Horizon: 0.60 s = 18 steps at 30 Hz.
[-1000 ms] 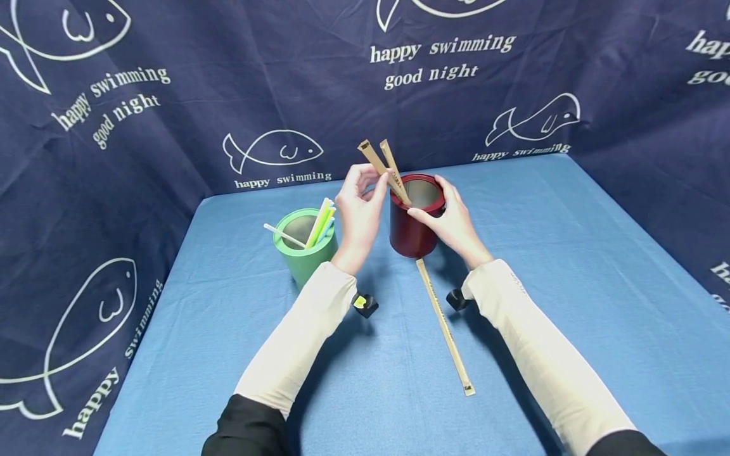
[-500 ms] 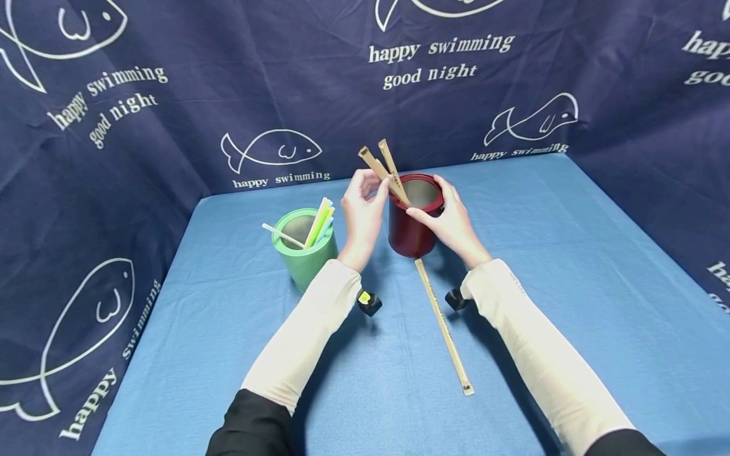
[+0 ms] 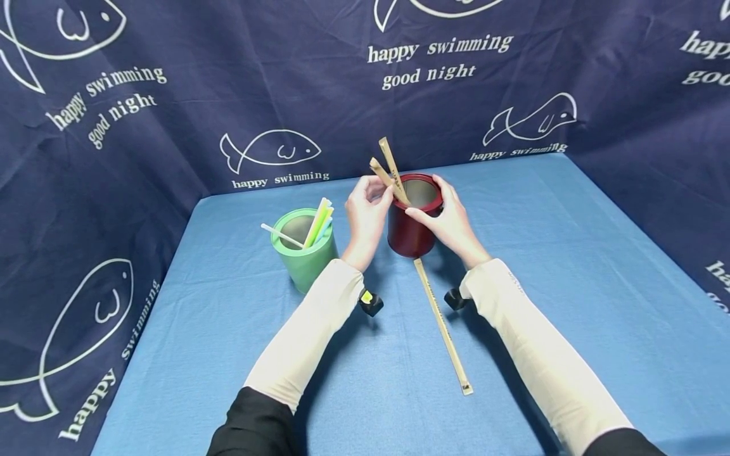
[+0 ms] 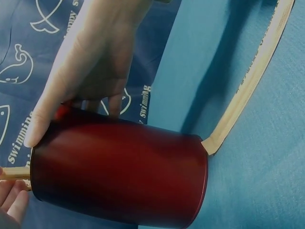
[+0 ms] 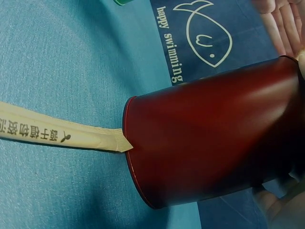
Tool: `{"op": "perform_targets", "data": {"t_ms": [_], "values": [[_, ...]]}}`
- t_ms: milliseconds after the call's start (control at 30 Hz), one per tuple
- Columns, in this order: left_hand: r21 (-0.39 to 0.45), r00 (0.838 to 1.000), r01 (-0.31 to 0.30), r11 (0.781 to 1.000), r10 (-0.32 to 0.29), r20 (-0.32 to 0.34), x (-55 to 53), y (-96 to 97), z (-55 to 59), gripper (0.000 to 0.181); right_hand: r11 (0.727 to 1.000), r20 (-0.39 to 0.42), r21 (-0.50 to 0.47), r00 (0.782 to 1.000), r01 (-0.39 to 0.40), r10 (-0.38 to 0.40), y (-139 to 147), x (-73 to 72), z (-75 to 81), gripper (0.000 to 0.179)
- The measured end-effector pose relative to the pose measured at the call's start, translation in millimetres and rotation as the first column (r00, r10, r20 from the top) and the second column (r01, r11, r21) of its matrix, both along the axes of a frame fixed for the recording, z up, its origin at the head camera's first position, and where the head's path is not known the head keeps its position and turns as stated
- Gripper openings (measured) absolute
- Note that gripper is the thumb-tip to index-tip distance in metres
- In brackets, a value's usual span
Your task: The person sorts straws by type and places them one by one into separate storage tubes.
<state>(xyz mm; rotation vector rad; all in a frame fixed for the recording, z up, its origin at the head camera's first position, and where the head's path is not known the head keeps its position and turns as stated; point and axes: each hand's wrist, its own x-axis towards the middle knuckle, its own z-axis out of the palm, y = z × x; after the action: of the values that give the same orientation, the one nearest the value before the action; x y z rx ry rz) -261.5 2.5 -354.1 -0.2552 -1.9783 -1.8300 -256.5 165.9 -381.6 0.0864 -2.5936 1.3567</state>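
My left hand (image 3: 367,212) pinches a brown paper-wrapped straw (image 3: 381,172) whose lower end is inside the dark red cup (image 3: 412,231). A second paper-wrapped straw (image 3: 390,158) leans in the same cup and sticks up above its rim. My right hand (image 3: 450,221) holds the cup at the top, thumb on the near rim and fingers round the far side. In the left wrist view, the right hand (image 4: 102,62) grips the cup's upper end. Another wrapped straw (image 3: 441,323) lies on the table, one end at the cup's base; printed characters show on its wrapper.
Left of my left hand stands a green cup (image 3: 308,269) with several coloured straws (image 3: 320,223) leaning in it and a white one pointing left. Blue cloth (image 3: 188,354) covers the table. A dark blue curtain (image 3: 342,82) with fish prints hangs behind.
My left hand has moved down and slightly right, lowering the pinched straw further into the red cup. The right hand and the cup have barely moved.
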Motion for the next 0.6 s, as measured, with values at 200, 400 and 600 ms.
{"op": "perform_targets", "data": {"t_ms": [200, 400, 600], "values": [[0.008, 1.0, -0.001, 1.0, 0.0, 0.03, -0.1, -0.4, -2.7, 0.018, 1.0, -0.013, -0.007, 1.0, 0.0, -0.001, 0.1, 0.4, -1.0, 0.092], [0.029, 0.999, 0.01, 1.0, -0.011, 0.036, 1.9, -2.0, -4.2, 0.02, 1.0, 0.0, -0.014, 1.0, 0.0, 0.0, 0.3, 0.4, -0.7, 0.092], [0.078, 1.0, 0.024, 0.997, -0.025, 0.018, 7.3, -6.3, -2.1, 0.022, 1.0, 0.013, -0.023, 1.0, 0.0, 0.0, 0.5, 0.2, -0.1, 0.093]]}}
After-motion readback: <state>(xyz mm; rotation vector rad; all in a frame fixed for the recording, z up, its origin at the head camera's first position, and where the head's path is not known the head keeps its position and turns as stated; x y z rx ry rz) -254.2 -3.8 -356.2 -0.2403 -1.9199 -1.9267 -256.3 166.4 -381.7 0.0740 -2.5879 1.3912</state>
